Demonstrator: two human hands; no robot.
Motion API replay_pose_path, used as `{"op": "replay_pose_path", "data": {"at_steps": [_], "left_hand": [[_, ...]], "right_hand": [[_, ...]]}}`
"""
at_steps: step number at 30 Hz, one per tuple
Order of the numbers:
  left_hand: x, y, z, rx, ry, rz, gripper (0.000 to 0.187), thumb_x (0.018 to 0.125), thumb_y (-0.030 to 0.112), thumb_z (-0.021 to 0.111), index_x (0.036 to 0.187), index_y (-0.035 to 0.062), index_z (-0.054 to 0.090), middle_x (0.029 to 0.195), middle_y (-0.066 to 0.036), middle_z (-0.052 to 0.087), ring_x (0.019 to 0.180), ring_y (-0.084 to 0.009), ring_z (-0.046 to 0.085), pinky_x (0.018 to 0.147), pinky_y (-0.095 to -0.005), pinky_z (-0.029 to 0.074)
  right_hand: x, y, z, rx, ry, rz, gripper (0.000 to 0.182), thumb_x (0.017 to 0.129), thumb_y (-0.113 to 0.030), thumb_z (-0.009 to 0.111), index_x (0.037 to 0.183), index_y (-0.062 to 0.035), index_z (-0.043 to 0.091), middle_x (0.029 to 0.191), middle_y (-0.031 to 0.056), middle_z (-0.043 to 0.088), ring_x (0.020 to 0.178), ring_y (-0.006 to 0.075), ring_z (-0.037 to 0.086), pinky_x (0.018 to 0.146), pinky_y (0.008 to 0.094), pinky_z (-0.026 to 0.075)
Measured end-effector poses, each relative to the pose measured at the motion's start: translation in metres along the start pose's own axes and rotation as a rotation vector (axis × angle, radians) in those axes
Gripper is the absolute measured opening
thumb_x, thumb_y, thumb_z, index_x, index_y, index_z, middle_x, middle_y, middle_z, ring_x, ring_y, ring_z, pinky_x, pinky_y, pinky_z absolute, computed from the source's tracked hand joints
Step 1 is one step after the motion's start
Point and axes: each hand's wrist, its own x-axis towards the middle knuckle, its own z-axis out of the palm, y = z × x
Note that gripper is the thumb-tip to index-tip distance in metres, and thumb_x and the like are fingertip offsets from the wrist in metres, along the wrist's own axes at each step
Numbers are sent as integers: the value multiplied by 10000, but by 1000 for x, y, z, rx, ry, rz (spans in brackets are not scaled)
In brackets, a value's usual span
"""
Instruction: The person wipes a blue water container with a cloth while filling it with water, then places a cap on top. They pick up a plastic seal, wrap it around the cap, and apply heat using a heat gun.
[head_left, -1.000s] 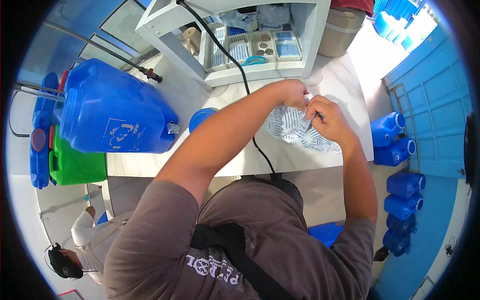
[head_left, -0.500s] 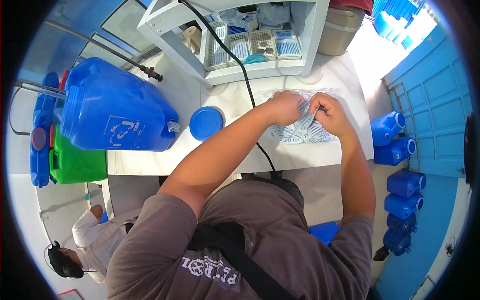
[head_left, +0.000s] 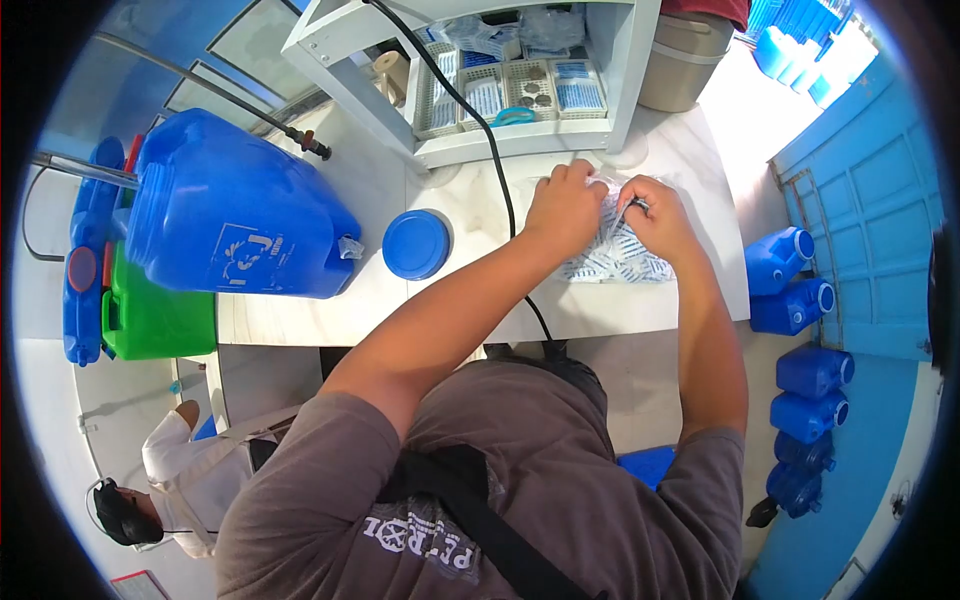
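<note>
A clear plastic bag [head_left: 625, 262] full of small white pieces with blue print lies on the white marbled counter [head_left: 380, 310]. My left hand [head_left: 568, 210] is closed on the bag's left upper part, knuckles up and fingers bent. From the right, my right hand [head_left: 655, 222] pinches the bag near its top, close to my left fingers. A small dark bit shows between the right thumb and fingers; I cannot make out what it is. My hands cover much of the bag's upper part.
A black cable [head_left: 497, 170] runs across the counter beneath my left forearm. Left are a blue lid [head_left: 416, 245], a big blue jug [head_left: 240, 220] and a green container [head_left: 160, 315]. A white shelf [head_left: 520, 150] holds baskets. A person [head_left: 200, 470] is at lower left.
My left hand has shifted slightly left and its fingers are raised more over the bag. The right hand stays near the same spot. The view has moved slightly.
</note>
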Motion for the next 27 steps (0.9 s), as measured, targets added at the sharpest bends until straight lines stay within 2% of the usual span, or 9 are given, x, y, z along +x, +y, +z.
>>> {"op": "replay_pose_path", "data": {"at_steps": [2, 6, 9, 12, 14, 17, 20, 25, 27], "left_hand": [[-2, -1, 0, -304, 0, -241, 339, 835, 43, 616, 1170, 86, 628, 1163, -162, 657, 1178, -353, 582, 929, -477, 486], [-1, -11, -3, -438, -93, -275, 367, 846, 41, 608, 1211, 79, 621, 1204, -169, 638, 1225, -362, 549, 1009, -472, 440], [-5, -6, -16, -85, 128, -14, 322, 889, 58, 594, 1210, 52, 615, 1219, -211, 627, 1263, -394, 518, 1063, -486, 404], [-8, 5, -57, -484, 114, -113, 471, 937, 189, 652, 1371, 68, 513, 1345, -209, 576, 1340, -361, 481, 1117, -490, 355], [-27, 14, -88, -1223, 47, -56, 832, 930, 369, 717, 1564, 89, 258, 1488, -169, 470, 1414, -310, 412, 1146, -469, 323], [-60, 16, -130, -1509, -36, -101, 1125, 885, 496, 752, 1619, 95, -1, 1561, -134, 374, 1446, -284, 355, 1165, -431, 293], [-91, -3, -149, -1802, 0, -273, 1131, 880, 504, 756, 1630, 114, 4, 1553, -130, 396, 1455, -287, 357, 1166, -424, 287], [-155, -51, -172, -2186, 62, -629, 657, 1048, 343, 537, 1599, 138, 242, 1519, -147, 451, 1297, -308, 561, 1090, -471, 466], [-184, -73, -172, -2203, 155, -683, 648, 1045, 344, 538, 1593, 149, 255, 1503, -139, 475, 1294, -315, 564, 1077, -492, 476]], "right_hand": [[0, 2, 1, -12, -10, 11, 106, 767, 27, 562, 851, 0, 620, 853, 144, 660, 778, 272, 620, 725, 344, 497], [0, 5, 1, 163, 68, -51, 127, 799, 57, 532, 855, -12, 623, 988, 121, 688, 902, 225, 644, 805, 312, 508], [-3, 8, -4, 314, 111, 15, 156, 825, 76, 504, 866, -19, 620, 1046, 99, 679, 956, 185, 632, 839, 293, 495], [-11, -13, -13, 624, 194, 102, 184, 852, 90, 478, 908, -18, 616, 1039, 75, 653, 946, 150, 611, 833, 276, 478], [-16, -55, -22, 819, 234, 139, 198, 870, 94, 465, 941, -15, 614, 1024, 63, 640, 929, 134, 602, 826, 266, 471], [-17, -145, 0, 1010, 120, 198, 210, 888, 101, 489, 1011, -15, 612, 993, 34, 616, 909, 109, 579, 791, 236, 458], [-8, -196, 49, 844, 74, 184, 185, 914, 66, 557, 1065, -23, 613, 988, 35, 625, 910, 99, 583, 755, 238, 475], [17, -222, 121, 168, 12, -197, 224, 911, -11, 640, 1133, -6, 611, 1017, 108, 635, 847, 174, 639, 706, 296, 527], [34, -240, 139, 260, -76, -213, 240, 913, -22, 633, 1152, -7, 612, 1047, 122, 625, 858, 200, 647, 717, 306, 531]]}}
